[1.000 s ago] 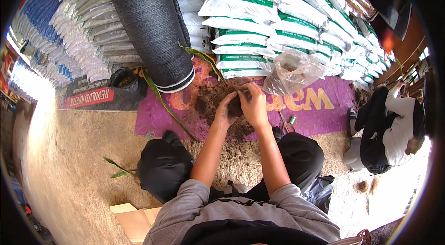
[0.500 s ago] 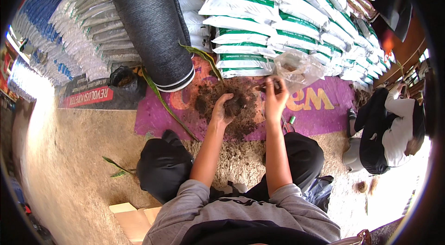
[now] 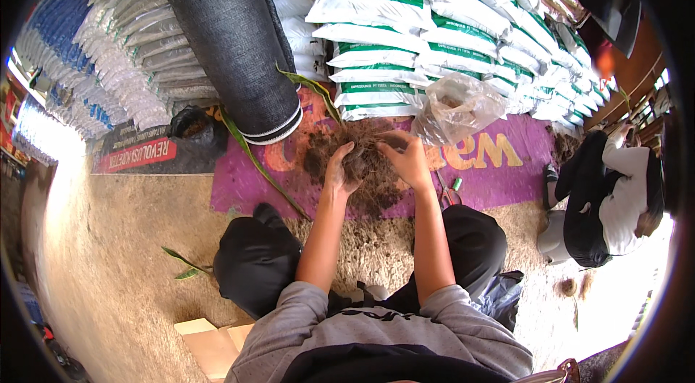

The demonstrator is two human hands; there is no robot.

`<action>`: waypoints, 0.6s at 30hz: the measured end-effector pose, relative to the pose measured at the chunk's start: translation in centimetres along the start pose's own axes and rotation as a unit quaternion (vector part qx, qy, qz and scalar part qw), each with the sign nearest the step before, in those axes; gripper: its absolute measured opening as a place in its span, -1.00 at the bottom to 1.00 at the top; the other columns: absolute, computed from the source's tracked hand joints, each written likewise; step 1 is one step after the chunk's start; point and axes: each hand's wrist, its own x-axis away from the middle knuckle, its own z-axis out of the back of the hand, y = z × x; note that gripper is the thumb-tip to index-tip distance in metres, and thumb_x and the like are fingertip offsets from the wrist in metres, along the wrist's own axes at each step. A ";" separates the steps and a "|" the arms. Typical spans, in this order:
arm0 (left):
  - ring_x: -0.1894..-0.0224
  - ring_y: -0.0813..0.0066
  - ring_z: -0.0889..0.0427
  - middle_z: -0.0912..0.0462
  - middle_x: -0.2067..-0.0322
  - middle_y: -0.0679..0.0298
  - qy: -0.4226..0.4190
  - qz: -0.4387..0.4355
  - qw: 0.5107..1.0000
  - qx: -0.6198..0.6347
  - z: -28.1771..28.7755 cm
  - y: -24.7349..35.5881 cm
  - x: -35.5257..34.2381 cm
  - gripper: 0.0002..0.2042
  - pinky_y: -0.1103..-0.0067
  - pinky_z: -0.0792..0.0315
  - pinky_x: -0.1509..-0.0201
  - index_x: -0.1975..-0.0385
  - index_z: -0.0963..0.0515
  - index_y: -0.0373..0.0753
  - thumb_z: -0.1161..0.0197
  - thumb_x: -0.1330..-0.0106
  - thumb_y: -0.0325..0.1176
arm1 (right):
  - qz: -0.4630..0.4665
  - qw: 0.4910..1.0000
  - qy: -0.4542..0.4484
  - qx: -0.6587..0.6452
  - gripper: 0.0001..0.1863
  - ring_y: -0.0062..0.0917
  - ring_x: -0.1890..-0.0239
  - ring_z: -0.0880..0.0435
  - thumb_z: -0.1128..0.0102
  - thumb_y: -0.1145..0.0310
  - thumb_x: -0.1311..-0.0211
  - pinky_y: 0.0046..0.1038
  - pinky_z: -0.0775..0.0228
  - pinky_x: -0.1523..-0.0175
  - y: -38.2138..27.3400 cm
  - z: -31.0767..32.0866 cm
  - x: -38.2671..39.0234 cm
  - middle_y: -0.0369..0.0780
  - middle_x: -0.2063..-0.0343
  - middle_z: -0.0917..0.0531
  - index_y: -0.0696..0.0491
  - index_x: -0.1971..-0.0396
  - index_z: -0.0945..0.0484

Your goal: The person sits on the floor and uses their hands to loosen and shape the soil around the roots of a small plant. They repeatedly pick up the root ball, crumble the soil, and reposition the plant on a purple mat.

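Note:
My left hand (image 3: 338,171) is cupped round the near left side of a dark root ball (image 3: 361,163), thumb along its top. Thin roots and crumbly soil show on it. The bent fingers and thumb of my right hand (image 3: 407,160) pinch at its right edge; exactly what lies between the fingertips is too small to see. Loose soil (image 3: 384,198) is spread under and around both hands on a purple printed sheet (image 3: 492,187). Long snake plant leaves (image 3: 253,155) lean out to the left, and another leaf (image 3: 318,86) rises behind the root ball.
A clear plastic bag (image 3: 460,111) stands behind my right hand, with scissors (image 3: 450,195) nearer me. A black pot-like bag (image 3: 194,128) sits left. A dark mesh roll (image 3: 224,35) and stacked white-green sacks (image 3: 376,35) bound the far side. Another person (image 3: 615,195) crouches right.
My right hand has moved left and slightly nearer me, from beside the clear bag to the root ball's edge. My left hand still holds the root ball, shifted slightly.

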 end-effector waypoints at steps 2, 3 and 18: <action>0.22 0.20 -0.61 -0.57 0.23 0.06 -0.011 -0.007 1.000 0.019 0.4 0.3 -0.2 -0.63 0.32 -0.58 0.16 0.15 -0.42 -0.34 -0.20 -0.09 -0.28 | 0.004 0.999 0.030 -0.026 -0.79 -0.69 0.52 -0.53 -0.29 0.50 0.05 -0.59 -0.38 0.37 0.3 0.4 -0.5 -0.28 0.57 -0.62 0.24 0.36 -0.57; 0.21 0.19 -0.61 -0.57 0.24 0.06 -0.016 -0.011 0.999 0.028 0.6 0.3 -0.1 -0.63 0.30 -0.58 0.15 0.14 -0.42 -0.35 -0.20 -0.08 -0.28 | -0.005 0.997 0.049 -0.061 -0.80 -0.71 0.51 -0.52 -0.29 0.51 0.03 -0.61 -0.37 0.38 0.3 1.0 -0.6 -0.29 0.56 -0.62 0.24 0.37 -0.57; 0.32 0.35 -0.66 -0.62 0.28 0.15 0.015 0.022 0.998 -0.058 0.7 1.0 0.5 -0.68 0.45 -0.61 0.31 0.17 -0.47 -0.35 -0.24 -0.09 -0.35 | 0.016 0.994 0.047 0.100 -0.21 -0.19 -0.15 -0.35 -0.23 0.23 -0.10 -0.31 -0.21 -0.17 -0.9 2.1 -0.7 0.10 -0.11 -0.32 0.16 -0.26 -0.04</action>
